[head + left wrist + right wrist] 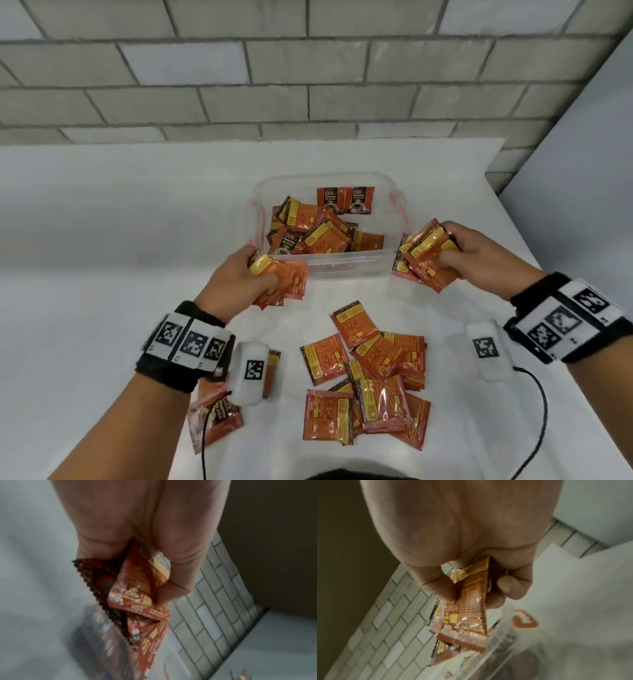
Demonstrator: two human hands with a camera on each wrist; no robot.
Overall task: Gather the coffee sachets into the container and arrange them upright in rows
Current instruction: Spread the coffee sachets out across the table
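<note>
A clear plastic container (342, 263) stands at the table's middle with several orange coffee sachets (318, 229) lying jumbled inside; two stand upright at its far wall. My left hand (239, 277) grips a bunch of sachets (287, 281) just off the container's near left corner. My right hand (469, 250) grips a thicker bunch of sachets (424, 257) beside the container's near right corner. In the wrist views, my left hand (140, 563) pinches its sachets (137, 592) and my right hand (471, 582) holds its stack of sachets (471, 608) above the container rim (501, 641).
Several loose sachets (370, 373) lie in a pile on the white table (102, 240) in front of me, with more sachets (215, 414) under my left wrist. A tiled wall (308, 68) runs behind the table. A black cable (537, 411) trails from my right wrist.
</note>
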